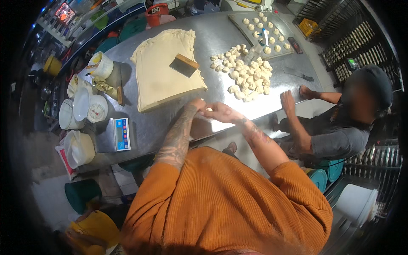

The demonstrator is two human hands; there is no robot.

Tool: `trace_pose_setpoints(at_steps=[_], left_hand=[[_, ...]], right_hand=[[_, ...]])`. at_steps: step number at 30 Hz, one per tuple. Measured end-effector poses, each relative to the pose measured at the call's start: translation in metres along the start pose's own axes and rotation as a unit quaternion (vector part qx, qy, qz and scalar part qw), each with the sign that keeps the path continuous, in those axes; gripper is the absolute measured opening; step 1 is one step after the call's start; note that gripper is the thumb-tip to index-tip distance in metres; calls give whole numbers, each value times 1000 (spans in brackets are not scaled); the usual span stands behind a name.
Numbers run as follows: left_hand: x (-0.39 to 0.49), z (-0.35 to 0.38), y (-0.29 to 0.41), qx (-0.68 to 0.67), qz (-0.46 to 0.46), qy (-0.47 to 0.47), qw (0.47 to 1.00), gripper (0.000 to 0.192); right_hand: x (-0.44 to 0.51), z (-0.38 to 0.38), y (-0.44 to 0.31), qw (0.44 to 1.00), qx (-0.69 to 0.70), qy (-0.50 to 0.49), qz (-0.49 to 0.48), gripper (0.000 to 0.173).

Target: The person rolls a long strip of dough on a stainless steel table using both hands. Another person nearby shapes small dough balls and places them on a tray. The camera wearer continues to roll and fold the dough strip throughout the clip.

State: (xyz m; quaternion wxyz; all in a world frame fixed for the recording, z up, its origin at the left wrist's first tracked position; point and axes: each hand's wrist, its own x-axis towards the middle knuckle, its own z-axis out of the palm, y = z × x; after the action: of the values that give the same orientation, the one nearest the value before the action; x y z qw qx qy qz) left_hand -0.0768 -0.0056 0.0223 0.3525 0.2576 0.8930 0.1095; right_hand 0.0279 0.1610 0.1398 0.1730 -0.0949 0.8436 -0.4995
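Observation:
My left hand [195, 104] and my right hand [220, 112] meet over the front edge of the steel table [153, 127]. Between them shows a small pale piece [209, 109], likely dough, at my right fingertips. My left fingers are curled and partly hidden, so their grip is unclear. Just beyond lies a thick slab of dough [162, 79], and on it rests a bench scraper [184, 65] with a wooden handle. To the right of my hands, many cut dough pieces [250, 79] are heaped, with smaller ones behind. A clear spray bottle [254, 53] stands by the heap.
A tray [234, 19] of shaped dough pieces sits at the far right. Nearer lies a knife [306, 77]. A co-worker [341, 127] stands at right, hands at the table edge. On the left are a digital scale [122, 134], a dial scale [96, 110] and tubs [79, 149].

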Motion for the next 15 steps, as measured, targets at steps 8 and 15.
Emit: trace_pose_setpoints(at_steps=[8, 15], left_hand=[[-47, 19, 23, -228, 35, 122, 965, 38], [-74, 12, 43, -297, -4, 152, 943, 34]], right_hand=[[33, -15, 2, 881, -362, 273, -132, 32], [-6, 33, 37, 976, -121, 137, 114, 44]])
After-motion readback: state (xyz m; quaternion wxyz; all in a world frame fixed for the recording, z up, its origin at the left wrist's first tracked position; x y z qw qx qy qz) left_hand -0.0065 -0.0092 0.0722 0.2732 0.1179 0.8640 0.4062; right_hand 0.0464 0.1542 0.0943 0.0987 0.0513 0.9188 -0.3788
